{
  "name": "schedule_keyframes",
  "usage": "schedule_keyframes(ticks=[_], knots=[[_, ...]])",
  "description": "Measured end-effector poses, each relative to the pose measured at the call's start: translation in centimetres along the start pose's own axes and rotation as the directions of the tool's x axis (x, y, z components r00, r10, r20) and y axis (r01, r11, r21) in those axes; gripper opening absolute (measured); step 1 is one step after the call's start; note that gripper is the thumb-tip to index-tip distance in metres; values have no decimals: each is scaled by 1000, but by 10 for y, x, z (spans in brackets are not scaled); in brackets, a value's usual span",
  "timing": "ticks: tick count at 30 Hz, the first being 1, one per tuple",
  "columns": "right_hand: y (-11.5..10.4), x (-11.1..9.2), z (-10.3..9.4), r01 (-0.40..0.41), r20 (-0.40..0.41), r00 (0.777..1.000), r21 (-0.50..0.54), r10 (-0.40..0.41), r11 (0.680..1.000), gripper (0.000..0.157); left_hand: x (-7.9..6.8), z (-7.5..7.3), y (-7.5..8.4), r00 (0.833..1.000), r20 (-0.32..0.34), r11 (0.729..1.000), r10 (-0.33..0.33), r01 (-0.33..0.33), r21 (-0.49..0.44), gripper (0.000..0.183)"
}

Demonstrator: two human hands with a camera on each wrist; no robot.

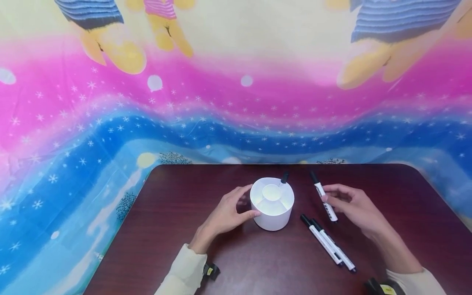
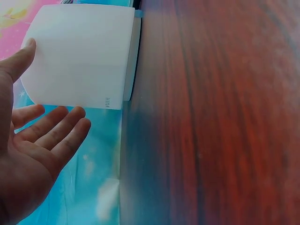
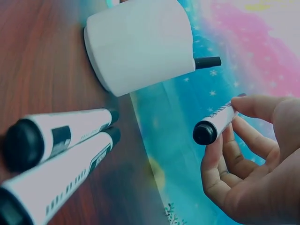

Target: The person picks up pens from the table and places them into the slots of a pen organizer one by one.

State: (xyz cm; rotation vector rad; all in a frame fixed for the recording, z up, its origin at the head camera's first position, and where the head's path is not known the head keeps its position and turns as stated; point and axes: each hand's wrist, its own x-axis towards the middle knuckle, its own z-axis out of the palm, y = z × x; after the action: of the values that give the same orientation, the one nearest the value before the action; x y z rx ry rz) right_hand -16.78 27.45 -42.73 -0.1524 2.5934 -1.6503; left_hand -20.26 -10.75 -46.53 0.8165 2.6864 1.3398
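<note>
A round white pen holder (image 1: 273,219) with inner compartments stands upright on the table, a black-tipped marker (image 1: 284,178) poking out at its back right. My left hand (image 1: 226,211) rests against the holder's left side, thumb toward the front; in the left wrist view its fingers are spread and fairly straight. To the right, my right hand (image 1: 355,205) pinches a white marker (image 3: 220,123) with black ends between thumb and fingers, beside the holder and apart from it. Two more white markers, one nearer the holder (image 1: 324,243) and one beside it (image 1: 337,250), lie together on the table.
The dark red-brown wooden table (image 1: 166,254) ends at a far edge just behind the holder. Beyond it hangs a colourful curtain (image 1: 221,102) with pink and blue bands. Black straps circle both wrists by the pale sleeves (image 1: 184,268).
</note>
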Motion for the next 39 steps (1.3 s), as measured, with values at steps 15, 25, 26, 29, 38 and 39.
schedule_keyframes(ticks=[15, 25, 26, 29, 38, 39], knots=[[-17, 9, 14, -7, -70, 997, 31, 10, 999, 51, -2, 0, 1, 1000, -3, 1000, -5, 5, 2, 80], [-22, 13, 20, 25, -69, 997, 83, -19, 996, 49, -1, -1, 3, 1000, 9, 1000, -3, 3, -1, 81], [-23, 13, 21, 31, -70, 997, 89, -25, 996, 49, -1, -1, 3, 1000, 11, 1000, -3, 3, -1, 81], [-27, 14, 23, 43, -73, 997, 105, -36, 994, 48, 0, -1, 4, 1000, 13, 1000, -4, 4, 5, 81], [-33, 16, 32, 64, -64, 996, 150, -55, 987, 46, -1, -1, 3, 1000, 19, 1000, -9, 9, 16, 81], [-34, 16, 33, 62, -63, 997, 148, -53, 987, 46, -2, -1, 3, 1000, 19, 1000, -10, 10, 17, 82]])
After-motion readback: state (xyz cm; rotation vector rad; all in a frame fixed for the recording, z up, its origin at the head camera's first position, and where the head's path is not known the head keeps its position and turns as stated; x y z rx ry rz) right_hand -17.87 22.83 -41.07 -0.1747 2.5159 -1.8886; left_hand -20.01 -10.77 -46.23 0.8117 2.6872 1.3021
